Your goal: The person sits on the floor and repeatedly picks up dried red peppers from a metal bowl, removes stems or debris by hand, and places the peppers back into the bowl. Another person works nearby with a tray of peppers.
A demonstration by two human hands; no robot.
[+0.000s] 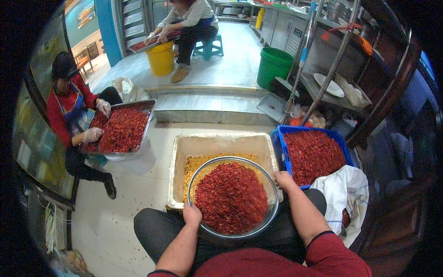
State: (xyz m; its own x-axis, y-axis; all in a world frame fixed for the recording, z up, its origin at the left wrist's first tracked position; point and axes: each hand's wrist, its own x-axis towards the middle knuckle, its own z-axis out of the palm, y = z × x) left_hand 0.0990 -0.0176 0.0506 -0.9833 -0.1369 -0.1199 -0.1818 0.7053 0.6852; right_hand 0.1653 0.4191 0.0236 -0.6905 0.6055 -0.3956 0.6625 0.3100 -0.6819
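My left hand [192, 214] grips the near left rim of a round, see-through mesh sieve [238, 236] with a metal hoop. On the hoop's right side, my right hand [283, 180] has its fingers closed at the rim. Cut dried red chili pieces [232, 197] are heaped in the sieve. It is held over the near part of a white foam box [221, 141] and above my lap. Yellow chili seeds [194, 165] cover the box's floor, partly hidden beneath the sieve.
A blue crate [282, 152] of chili pieces and a white woven sack [346, 187] stand right. Left, a gloved person [74, 104] works over a metal tray [151, 114] of chili. Beyond the step [207, 104], another person [190, 20] sits by a yellow bucket [161, 60]. A green bucket [275, 67] stands there.
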